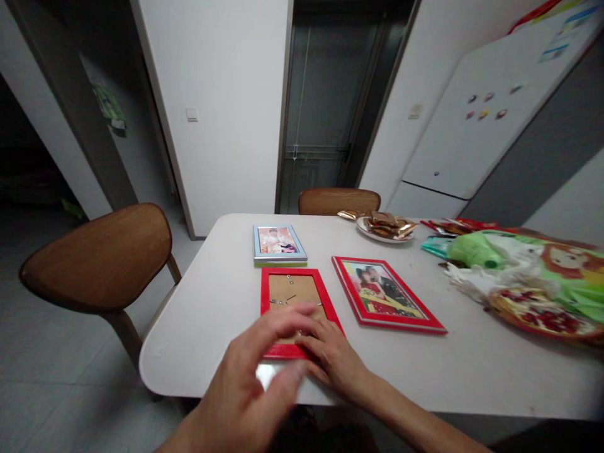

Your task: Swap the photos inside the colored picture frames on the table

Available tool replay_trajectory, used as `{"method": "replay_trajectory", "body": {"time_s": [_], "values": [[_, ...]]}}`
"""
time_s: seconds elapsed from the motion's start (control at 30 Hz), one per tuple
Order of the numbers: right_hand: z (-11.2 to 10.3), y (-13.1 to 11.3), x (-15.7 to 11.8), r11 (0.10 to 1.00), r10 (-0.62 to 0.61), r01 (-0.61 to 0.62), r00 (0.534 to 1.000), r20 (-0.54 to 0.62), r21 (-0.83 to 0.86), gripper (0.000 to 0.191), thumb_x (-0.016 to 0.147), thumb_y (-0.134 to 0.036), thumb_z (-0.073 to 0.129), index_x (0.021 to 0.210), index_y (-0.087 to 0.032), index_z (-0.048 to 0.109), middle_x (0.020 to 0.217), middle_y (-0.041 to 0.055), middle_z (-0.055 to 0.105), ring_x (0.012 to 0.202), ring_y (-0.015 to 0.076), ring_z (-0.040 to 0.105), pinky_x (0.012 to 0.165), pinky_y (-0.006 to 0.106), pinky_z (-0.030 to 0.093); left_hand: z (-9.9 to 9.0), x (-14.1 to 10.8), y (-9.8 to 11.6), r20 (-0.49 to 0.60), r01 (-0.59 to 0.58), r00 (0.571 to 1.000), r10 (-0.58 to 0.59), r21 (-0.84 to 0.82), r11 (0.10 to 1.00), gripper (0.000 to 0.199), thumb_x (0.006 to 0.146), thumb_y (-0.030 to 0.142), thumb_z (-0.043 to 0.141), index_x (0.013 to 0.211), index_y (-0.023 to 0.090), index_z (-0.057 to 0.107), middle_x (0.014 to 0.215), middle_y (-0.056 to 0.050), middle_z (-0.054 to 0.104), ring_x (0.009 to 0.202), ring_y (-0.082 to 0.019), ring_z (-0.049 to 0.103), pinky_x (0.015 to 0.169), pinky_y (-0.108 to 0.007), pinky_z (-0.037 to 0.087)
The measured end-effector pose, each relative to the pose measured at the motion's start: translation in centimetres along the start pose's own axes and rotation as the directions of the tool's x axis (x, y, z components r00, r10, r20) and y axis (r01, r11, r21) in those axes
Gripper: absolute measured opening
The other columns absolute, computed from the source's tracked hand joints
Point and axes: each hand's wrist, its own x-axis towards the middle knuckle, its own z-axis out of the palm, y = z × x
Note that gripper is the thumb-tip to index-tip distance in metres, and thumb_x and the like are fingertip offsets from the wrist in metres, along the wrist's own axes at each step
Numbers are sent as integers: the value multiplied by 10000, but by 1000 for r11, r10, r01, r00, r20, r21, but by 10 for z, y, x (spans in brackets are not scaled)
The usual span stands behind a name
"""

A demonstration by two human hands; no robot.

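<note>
1. Hidden: near part of the face-down red rectangular picture frame with brown backing board (278, 286), behind both hands. Left hand (243, 371) blurred; right hand (337, 362) fingertips partly covered.
2. Frame sits just beyond the left hand, right hand over its near-right part. Left: thumb and fingers well apart, nothing seen between. Right: fingers half-curled; can't tell if gripping.
3. White rounded-corner worktop (202, 314): red-framed photo (384, 292) right, light-blue-framed photo (278, 242) far.
4. Dim room, brown wooden chair (108, 258) left.
</note>
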Motion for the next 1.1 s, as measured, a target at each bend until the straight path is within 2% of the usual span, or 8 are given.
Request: {"method": "replay_trajectory", "body": {"time_s": [0.13, 0.2, 0.3, 0.37, 0.5, 0.67, 0.87, 1.1], "values": [[-5, -6, -1, 989, 49, -33, 993, -105, 144, 189, 729, -265, 527, 893, -179, 565, 933, 80, 515, 880, 196, 442, 784, 370, 364, 0, 49, -34, -223, 323, 916, -335, -88, 942, 429, 694, 274, 588, 1095, 177, 470, 1239, -126, 434, 1153, -257, 381, 957, -419, 292], [-12, -9, 0, 961, 111, -60, 978, -179, 270, 179, 722, -244, 525, 885, -173, 552, 948, 89, 505, 904, 197, 452, 796, 368, 375, 5, 55, -49, -144, 424, 859, -492, -340, 839, 471, 724, 337, 553, 1143, 166, 422, 1242, -151, 431, 1153, -266, 389, 926, -429, 325], [-25, -18, 2, 886, 215, -83, 946, -245, 456, 140, 711, -256, 527, 830, -185, 544, 1087, 97, 461, 1043, 213, 419, 880, 372, 346, 27, 53, -47, 64, 352, 919, -388, -574, 739, 482, 775, 404, 466, 1187, 166, 390, 1210, -132, 479, 1110, -267, 443, 898, -425, 365], [-36, -23, 4, 800, 295, -100, 924, -242, 591, 221, 710, -311, 522, 900, -199, 532, 1191, 95, 417, 1112, 223, 387, 910, 376, 332, 46, 52, -32, 29, 242, 959, -283, -608, 756, 466, 792, 395, 448, 1205, 189, 383, 1243, -91, 457, 1129, -243, 427, 935, -384, 345], [-65, -23, 1, 569, 537, -206, 826, -170, 796, 603, 714, -443, 478, 1243, -207, 312, 1231, 111, 425, 1115, 223, 416, 895, 387, 364, 81, 56, -3, 105, 145, 988, -111, -434, 889, 444, 814, 357, 432, 1231, 219, 368, 1315, -26, 377, 1211, -194, 316, 1012, -328, 254], [-100, -1, -11, 496, 731, -306, 651, -202, 812, 646, 606, -337, 613, 1207, -209, 414, 1237, 71, 451, 1113, 238, 426, 927, 378, 349, 110, 61, 1, 330, -47, 940, 83, -114, 992, 485, 796, 280, 438, 1258, 172, 339, 1341, -38, 330, 1230, -180, 278, 1040, -313, 203], [-99, 49, -33, 9, 899, -2, 439, -7, 1000, 563, 586, -109, 558, 1141, -160, 475, 837, 68, 660, 705, 194, 626, 639, 325, 524, 130, 62, -29, 400, -147, 916, -16, 372, 916, 653, 668, 250, 559, 1263, 110, 328, 1373, -137, 224, 1259, -269, 183, 1038, -418, 165], [-92, 122, -55, 14, 983, 233, 175, -56, 972, 477, 639, -25, 455, 1089, -174, 514, 716, 14, 653, 624, 142, 623, 647, 302, 535, 128, 67, -52, 405, -171, 911, -81, 548, 819, 644, 680, 202, 502, 1281, 126, 285, 1394, -130, 153, 1272, -252, 138, 1035, -413, 175]]}}
